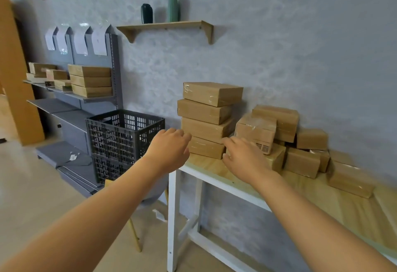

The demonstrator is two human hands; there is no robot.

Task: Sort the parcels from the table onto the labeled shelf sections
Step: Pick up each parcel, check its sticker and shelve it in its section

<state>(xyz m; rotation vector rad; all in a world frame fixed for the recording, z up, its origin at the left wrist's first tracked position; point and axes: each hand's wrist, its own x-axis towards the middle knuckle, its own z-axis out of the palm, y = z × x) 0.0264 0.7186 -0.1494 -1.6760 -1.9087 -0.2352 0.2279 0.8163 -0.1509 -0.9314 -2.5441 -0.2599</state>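
Left hand (169,145) and right hand (242,157) loosely curled, empty, flanking the stack's (207,119) bottom box (205,147). Take the top box (211,93) first; steady the rest.

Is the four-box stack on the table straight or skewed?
Skewed but standing: the stack sits on the table, each box twisted off the one beneath.

Your wooden-topped white-framed table (206,164) runs along the wall on your right, with a four-high stack of flat brown cardboard parcels (207,119) at its left end — a jumbled pile of smaller brown taped boxes (285,138) sits just right of it. Left of the table there's a black slotted plastic crate (120,134), and farther left the grey metal shelf unit (71,97) — more parcels on its top shelf.
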